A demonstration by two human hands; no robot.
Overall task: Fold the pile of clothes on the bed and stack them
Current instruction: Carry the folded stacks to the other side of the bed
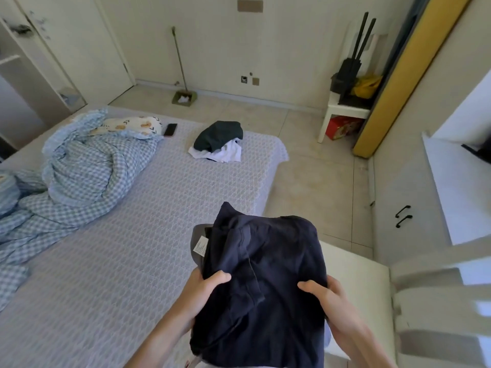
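1. holding a navy garment (265, 274) up in front of the body, above the near corner of the bed (159, 221); a grey layer with a white care label (200, 245) shows at its left edge
2. left hand (204, 285) closed on the garment's left edge, thumb on top and fingers hidden underneath; right hand (326, 293) closed on the right edge the same way
3. grip on both sides looks meant to keep the cloth flat and square, so the fold does not slip
4. garment looks already partly folded, judging by the layered panels
5. remaining pile (218, 140), dark piece over white ones, sits far down the bed near its right edge, well apart from the hands
6. rumpled checked duvet (85, 168) and a phone (170, 129) take the left side; bare sheet between is the likely stacking spot
7. no finished stack in view
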